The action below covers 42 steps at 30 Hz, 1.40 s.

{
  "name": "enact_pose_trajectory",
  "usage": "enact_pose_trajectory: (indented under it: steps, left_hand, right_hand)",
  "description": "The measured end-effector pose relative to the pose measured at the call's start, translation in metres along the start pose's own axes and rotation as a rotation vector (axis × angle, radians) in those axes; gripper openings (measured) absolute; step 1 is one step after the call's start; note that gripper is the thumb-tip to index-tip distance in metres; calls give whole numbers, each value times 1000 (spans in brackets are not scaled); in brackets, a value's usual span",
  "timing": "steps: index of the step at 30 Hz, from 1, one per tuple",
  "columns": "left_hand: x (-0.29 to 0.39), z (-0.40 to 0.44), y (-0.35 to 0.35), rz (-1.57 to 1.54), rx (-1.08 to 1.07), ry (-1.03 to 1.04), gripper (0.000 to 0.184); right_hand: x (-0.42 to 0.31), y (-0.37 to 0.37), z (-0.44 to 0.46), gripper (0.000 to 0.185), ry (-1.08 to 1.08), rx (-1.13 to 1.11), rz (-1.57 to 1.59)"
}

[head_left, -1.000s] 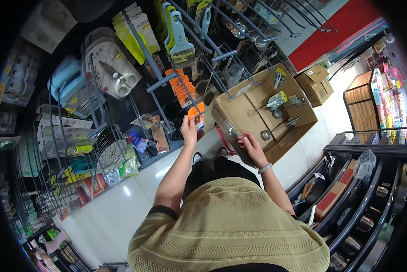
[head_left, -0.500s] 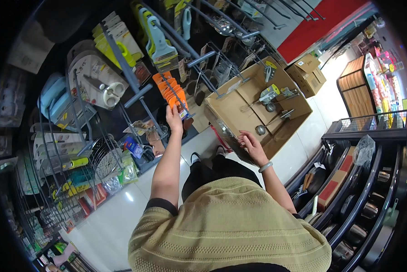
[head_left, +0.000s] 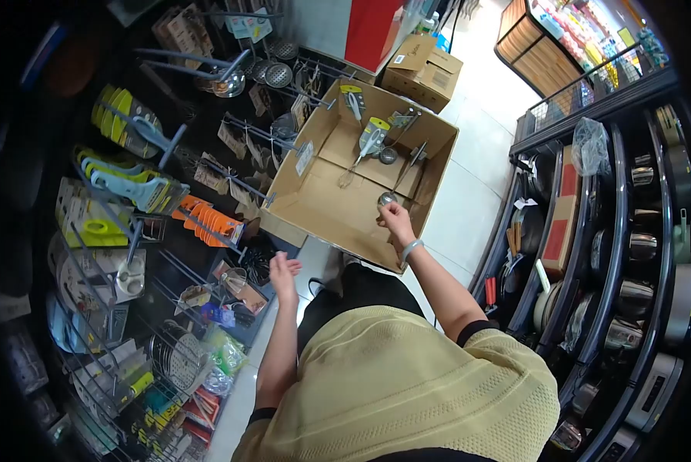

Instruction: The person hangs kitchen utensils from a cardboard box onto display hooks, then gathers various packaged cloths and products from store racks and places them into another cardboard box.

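The right hand [head_left: 397,221] is by a ladle [head_left: 385,198] in the cardboard box [head_left: 315,202], left hand [head_left: 285,272] near orange packages [head_left: 209,221].

The left arm [head_left: 275,346] extends forward, its forearm nearly vertical in the view; the left hand [head_left: 285,275] is relaxed, with fingers loosely straightened and slightly parted. The right arm [head_left: 445,286] reaches farther forward, slanting inward from elbow to wrist [head_left: 407,242]. The right hand [head_left: 395,222] has bent fingers, whose grip is unclear. The hands stand apart.
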State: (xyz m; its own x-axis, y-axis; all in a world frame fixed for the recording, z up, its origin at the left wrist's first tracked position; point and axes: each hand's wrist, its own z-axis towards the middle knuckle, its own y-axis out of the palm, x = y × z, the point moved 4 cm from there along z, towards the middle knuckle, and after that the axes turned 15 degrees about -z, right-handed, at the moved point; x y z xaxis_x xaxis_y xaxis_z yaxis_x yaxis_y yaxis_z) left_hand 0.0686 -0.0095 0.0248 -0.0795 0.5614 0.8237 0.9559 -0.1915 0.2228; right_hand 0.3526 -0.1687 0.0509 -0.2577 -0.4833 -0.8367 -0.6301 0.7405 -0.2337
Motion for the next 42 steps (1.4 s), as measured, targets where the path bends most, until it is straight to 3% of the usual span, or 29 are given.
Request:
enact_pose_trajectory:
  steps: [5,6,9,12,16,19,20,24,27,29,30,33,35,38,41,42]
  left_hand:
    - [2,-4,69,137,-185,-131,44]
    - [-2,2,76,149,-196,-191,40]
    - [-11,8,89,256,-166,-111,35]
    - [-21,8,88,271,-179,-131,29]
    - [-24,2,91,243,-146,-142,30]
    - [-26,-1,90,248,-136,-144,27]
    - [-26,-2,88,257,-141,-148,25]
    - [-20,-3,96,257,-100,-183,27]
    - [-23,-3,93,251,-86,-191,28]
    - [-24,-2,93,262,-86,-189,28]
    - [-25,-2,93,254,-93,-196,29]
    - [-26,0,91,267,-103,-197,29]
    - [-24,0,89,331,-92,-186,27]
    - [-17,-2,84,750,-273,-304,25]
    - [29,-23,115,864,-504,-183,25]
    - [50,-27,129,849,-510,1,25]
  right_hand:
    - [39,-18,77,19,213,144,244]
    - [69,-22,111,29,244,157,250]
    - [80,-34,155,37,339,178,173]
    - [109,-53,209,44,359,214,-32]
    - [73,-73,223,46,435,235,-462]
    - [79,-79,261,45,251,149,-489]
    - [79,-79,261,43,363,134,-164]
    - [158,-83,329,42,293,162,-187]
    - [116,-93,292,36,267,231,-710]
    - [94,-94,264,34,255,432,-734]
    - [84,-91,246,30,279,581,-575]
    - [61,-75,232,23,-107,439,-716]
    - [28,-64,208,23,-293,436,-634]
    - [-37,-55,166,23,-503,333,-509]
    - [-101,-49,114,23,-691,219,-368]
    - [-120,-45,96,23,-759,186,-315]
